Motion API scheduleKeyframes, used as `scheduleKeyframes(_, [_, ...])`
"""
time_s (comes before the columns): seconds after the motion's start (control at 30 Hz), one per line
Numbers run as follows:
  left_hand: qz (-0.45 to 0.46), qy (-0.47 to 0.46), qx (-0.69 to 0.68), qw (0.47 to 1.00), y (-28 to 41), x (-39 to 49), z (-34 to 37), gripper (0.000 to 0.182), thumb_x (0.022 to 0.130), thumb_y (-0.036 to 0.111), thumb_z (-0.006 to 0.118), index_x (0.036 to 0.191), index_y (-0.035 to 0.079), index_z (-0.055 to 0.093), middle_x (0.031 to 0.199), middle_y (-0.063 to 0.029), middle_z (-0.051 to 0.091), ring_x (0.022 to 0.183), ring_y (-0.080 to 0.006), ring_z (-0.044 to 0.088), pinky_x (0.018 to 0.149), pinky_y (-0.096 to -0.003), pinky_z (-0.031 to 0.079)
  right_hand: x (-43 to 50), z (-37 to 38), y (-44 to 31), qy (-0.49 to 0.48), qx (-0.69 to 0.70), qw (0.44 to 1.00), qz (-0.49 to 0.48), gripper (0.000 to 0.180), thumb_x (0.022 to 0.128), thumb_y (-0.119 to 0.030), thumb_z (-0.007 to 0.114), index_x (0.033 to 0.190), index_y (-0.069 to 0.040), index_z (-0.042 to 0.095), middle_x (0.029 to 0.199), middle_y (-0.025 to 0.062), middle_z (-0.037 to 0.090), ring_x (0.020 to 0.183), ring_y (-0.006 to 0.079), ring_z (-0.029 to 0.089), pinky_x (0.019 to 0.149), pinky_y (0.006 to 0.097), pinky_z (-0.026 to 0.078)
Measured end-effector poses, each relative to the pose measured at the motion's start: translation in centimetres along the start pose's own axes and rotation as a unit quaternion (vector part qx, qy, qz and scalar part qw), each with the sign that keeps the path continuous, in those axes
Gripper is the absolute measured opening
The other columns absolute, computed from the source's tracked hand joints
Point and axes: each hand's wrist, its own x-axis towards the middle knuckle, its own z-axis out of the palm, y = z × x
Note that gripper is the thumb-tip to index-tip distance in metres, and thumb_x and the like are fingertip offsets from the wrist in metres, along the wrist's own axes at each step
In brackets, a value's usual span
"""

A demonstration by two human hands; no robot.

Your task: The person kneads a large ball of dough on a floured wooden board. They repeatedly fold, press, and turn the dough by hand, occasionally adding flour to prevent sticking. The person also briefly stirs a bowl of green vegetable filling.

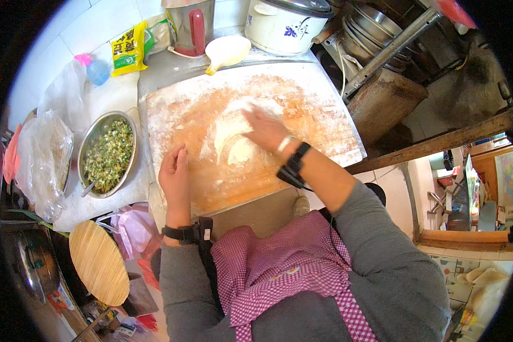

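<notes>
A floured wooden board (188, 192) lies before me. On it, a flattened round of pale dough (241, 151) sits near the centre, beside a patch of white flour (231, 122). My right hand (265, 130), slightly blurred, rests or moves over the flour at the dough's upper edge with its fingers spread; whether it holds anything cannot be seen. My left hand (174, 169) is above the board's left part, fingers up and loosely together, with nothing visible in it. A steel bowl of chopped green filling (109, 156) with a spoon handle stands left of the board.
Behind the board stand a gourd-shaped pale ladle (227, 50), a steel jug with a red handle (197, 32) and a white lidded pot (278, 28). Plastic bags (47, 158) lie far left. A round wooden lid (99, 263) is below the counter. Stacked metal bowls (367, 34) are at the upper right.
</notes>
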Motion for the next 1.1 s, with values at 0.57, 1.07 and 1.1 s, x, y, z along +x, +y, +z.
scheduleKeyframes(0.57, [0.0,0.007,0.05,0.999,0.8,0.2,-1.5,0.027,0.095,0.017,0.054,0.114,-0.001,0.062,0.109,-0.0085,0.064,0.098,-0.0166,0.062,0.079,-0.0266,0.048,5.7,-5.0,14.3,0.13,-0.124,0.983,0.049,0.028,0.086,-0.018,0.054,0.107,-0.004,0.066,0.101,0.0192,0.066,0.093,0.0342,0.063,0.08,0.0409,0.051])
scheduleKeyframes(1.07, [-0.04,-0.03,0.011,0.999,0.7,0.0,0.5,0.027,0.096,0.02,0.054,0.112,0.0,0.063,0.11,-0.006,0.064,0.096,-0.0157,0.061,0.081,-0.0265,0.048,6.6,-4.4,17.9,0.025,-0.119,0.992,0.044,0.066,0.082,-0.054,0.056,0.134,-0.014,0.049,0.142,0.0156,0.042,0.131,0.033,0.038,0.107,0.039,0.031])
scheduleKeyframes(1.1, [-0.05,-0.037,0.016,0.998,0.7,0.0,0.8,0.027,0.096,0.02,0.054,0.112,0.001,0.064,0.11,-0.006,0.064,0.096,-0.0155,0.061,0.081,-0.0262,0.047,7.7,-3.2,16.2,0.024,-0.005,0.998,0.052,0.064,0.083,-0.05,0.056,0.135,-0.013,0.047,0.142,0.0153,0.042,0.131,0.032,0.038,0.107,0.0391,0.031])
